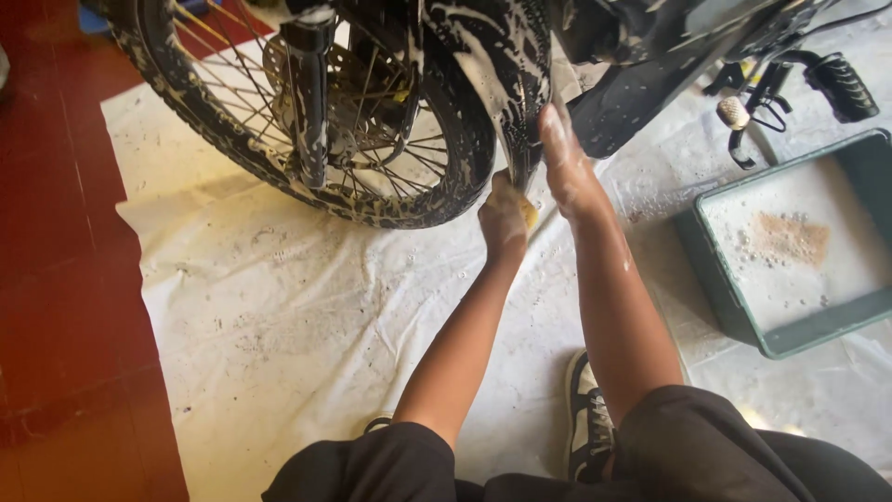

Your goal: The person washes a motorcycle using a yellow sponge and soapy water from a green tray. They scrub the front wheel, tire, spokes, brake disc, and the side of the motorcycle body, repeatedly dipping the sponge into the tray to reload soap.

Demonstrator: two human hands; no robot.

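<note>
Firstly, grip: left hand (503,220) closed round yellow sponge (530,214), fingers curled tight, sponge mostly hidden in fist w/ only a yellow edge showing at right side. Sponge pressed vs. lower tip of black mudguard (506,70), just below its soapy trailing edge.
Right hand (565,167): flat, fingers together and extended upward, palm laid on right face of same mudguard; holding nothing, wet w/ suds. Both hands close together, mudguard tip between them.
Mudguard: black, streaked w/ white foam, curving over rear of front wheel (307,112).
Wheel: spoked, knobby tyre flecked w/ foam, brake disc at hub, left of hands and touching ground sheet.
Fork leg (308,102): black, upright, in front of spokes, foam on top.
Ground sheet (307,316): white plastic, crumpled, dirt specks, under wheel and person.
Tub (734,307): green, rectangular, right of right forearm, well apart from hands; foamy water w/ brownish patch inside.
Foot peg (841,88): black, ribbed, top right, above tub.
Floor (65,307): red tile, left of sheet.
Shoe (585,418): black-and-white, betw. forearms, low in view.
</note>
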